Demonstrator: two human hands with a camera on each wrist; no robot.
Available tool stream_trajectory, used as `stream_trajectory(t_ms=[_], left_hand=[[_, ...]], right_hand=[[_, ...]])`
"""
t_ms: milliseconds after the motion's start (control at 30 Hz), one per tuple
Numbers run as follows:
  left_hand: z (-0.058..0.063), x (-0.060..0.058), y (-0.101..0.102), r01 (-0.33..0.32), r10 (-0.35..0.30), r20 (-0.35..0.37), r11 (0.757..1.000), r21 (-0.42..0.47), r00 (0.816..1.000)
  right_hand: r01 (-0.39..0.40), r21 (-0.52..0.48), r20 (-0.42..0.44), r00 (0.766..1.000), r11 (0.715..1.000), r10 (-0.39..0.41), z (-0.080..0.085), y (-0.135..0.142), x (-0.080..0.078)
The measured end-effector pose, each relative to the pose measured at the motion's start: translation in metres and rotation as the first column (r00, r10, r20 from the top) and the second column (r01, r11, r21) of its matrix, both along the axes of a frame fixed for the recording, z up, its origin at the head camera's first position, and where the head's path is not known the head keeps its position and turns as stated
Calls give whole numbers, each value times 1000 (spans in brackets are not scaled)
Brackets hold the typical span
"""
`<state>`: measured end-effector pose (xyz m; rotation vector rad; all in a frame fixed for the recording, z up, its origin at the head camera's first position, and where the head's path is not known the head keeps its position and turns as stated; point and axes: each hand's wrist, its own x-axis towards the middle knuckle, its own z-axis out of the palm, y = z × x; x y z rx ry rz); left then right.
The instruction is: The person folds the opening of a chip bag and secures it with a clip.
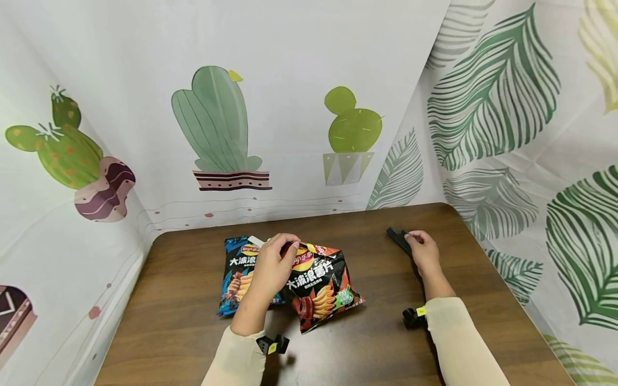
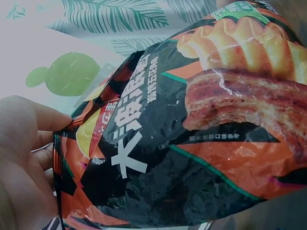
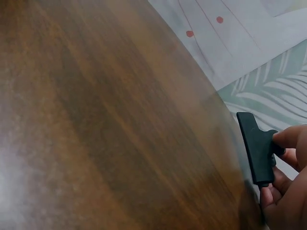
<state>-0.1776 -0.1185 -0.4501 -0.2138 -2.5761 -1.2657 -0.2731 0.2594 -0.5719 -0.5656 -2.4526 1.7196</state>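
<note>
My left hand (image 1: 272,271) pinches the top edge of a black and red potato chip bag (image 1: 318,284), which stands tilted on the table. In the left wrist view the thumb and fingers grip the crimped top corner of that bag (image 2: 158,115). My right hand (image 1: 425,256) holds a black bag clip (image 1: 398,239) by its handle side, well to the right of the bag. Up close in the right wrist view, fingertips pinch the tabs of the clip (image 3: 256,151). A blue and black chip bag (image 1: 235,276) lies partly behind the left hand, with a white clip-like strip (image 1: 256,241) at its top.
The brown wooden table (image 1: 376,348) has a rounded far right corner. White cloth (image 1: 299,53) printed with cacti and leaves hangs behind it and along the sides. Small black cameras (image 1: 413,317) are strapped to both wrists.
</note>
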Motion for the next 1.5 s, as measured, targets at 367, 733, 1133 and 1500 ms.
stream_trajectory(t_ms=[367,733,1133,1500], left_hand=[[-1,-1,-2,0,0,14,1000,8,1000],[1,-1,-1,4,-4,15,1000,11,1000],[0,-1,-2,6,-6,-2,1000,12,1000],[-1,-1,-2,8,-8,-8,1000,13,1000]], right_hand=[[3,14,3,1000,1000,-3,-3,2,3],[6,-34,-14,1000,999,-6,1,-5,9],[-49,-109,-41,998,993,45,14,-14,13],[-138,-141,-39,990,980,134,22,-21,16]])
